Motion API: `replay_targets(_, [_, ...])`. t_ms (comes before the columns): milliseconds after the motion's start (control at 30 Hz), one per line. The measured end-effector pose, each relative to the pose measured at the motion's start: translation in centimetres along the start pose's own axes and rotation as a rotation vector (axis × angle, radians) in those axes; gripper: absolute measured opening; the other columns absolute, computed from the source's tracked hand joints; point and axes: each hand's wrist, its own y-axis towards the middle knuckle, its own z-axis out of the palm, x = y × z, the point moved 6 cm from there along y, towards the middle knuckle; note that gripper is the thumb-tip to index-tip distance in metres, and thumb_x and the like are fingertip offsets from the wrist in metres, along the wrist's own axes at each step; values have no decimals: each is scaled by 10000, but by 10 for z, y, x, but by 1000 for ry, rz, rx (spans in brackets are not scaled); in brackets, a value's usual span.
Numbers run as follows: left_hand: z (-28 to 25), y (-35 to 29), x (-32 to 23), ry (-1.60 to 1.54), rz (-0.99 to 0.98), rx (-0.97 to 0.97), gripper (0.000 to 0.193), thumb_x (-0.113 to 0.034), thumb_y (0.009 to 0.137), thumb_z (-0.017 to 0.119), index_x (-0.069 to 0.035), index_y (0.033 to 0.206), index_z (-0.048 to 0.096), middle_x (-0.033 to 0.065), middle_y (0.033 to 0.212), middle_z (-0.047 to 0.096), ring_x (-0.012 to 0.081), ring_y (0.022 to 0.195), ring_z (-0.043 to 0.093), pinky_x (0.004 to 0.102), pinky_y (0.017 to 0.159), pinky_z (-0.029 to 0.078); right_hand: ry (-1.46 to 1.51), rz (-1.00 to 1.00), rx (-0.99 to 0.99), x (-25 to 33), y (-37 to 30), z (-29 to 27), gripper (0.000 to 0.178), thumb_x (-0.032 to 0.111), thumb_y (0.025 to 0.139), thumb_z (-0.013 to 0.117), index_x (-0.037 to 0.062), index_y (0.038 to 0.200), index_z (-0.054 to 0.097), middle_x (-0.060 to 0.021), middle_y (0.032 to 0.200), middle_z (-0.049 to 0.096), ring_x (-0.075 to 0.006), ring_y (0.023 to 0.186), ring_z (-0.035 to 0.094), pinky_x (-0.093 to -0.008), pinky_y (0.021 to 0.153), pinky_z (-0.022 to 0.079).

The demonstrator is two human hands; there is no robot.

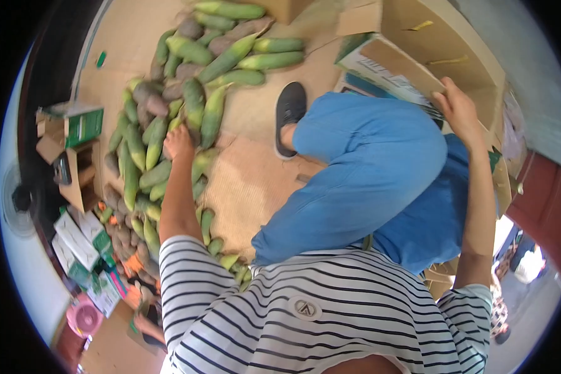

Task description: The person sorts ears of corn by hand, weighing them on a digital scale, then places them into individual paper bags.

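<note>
My left hand (179,144) reaches into a heap of long green radishes (154,142), its fingers curled at the pale tip of one green radish (177,117). Brownish-purple roots (148,98) lie mixed among the radishes. On the right, my right hand (460,111) grips the upper edge of an opened cardboard box (400,67) beside my bent knee. My right thumb and fingers close over the box wall.
More radishes (230,9) spread toward the far side. Small cartons (84,124), a fan (20,198), flat boxes (75,240) and a pink basin (84,316) stand at left. Another person's arm (148,327) shows at lower left. My shoe (290,112) rests on the cardboard-covered floor (243,181).
</note>
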Motion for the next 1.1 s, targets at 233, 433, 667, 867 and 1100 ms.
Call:
replay_targets(233, [-27,-40,0,-108,7,49,629,-335,637,735,-110,1160,468,125,1083,481,327,1038,474,436,832,419,-22,-3,11,-2,6,6,198,170,854,540,28,949,441,-194,888,590,-380,860,551,-467,699,433])
replay_targets(433, [-47,-105,-56,-466,114,-136,707,-250,615,762,-46,1205,432,164,1129,462,373,1014,467,460,835,419,8,-41,-48,-10,-2,5,186,146,848,540,10,849,413,-181,833,579,-376,836,553,-459,678,437])
replay_targets(667, [-141,-98,-92,-1333,36,-333,817,-304,638,806,51,1247,394,197,1179,423,317,1111,456,414,925,406,55,-28,1,-2,2,9,159,139,848,529,1,851,451,-172,836,592,-344,834,578,-437,685,460])
replay_targets(867, [-398,-124,-135,-1671,409,-765,684,-121,633,808,24,1190,440,132,1123,529,214,1019,530,356,905,424,74,-23,-24,-11,0,20,179,139,838,549,14,871,425,-172,840,568,-361,839,557,-450,697,451])
replay_targets(1100, [-518,-118,-243,-1374,792,-1067,654,-281,581,813,41,1070,521,210,994,531,342,951,517,385,832,421,8,-77,-55,-2,2,8,140,133,836,519,7,890,492,-196,843,615,-369,822,587,-453,692,462])
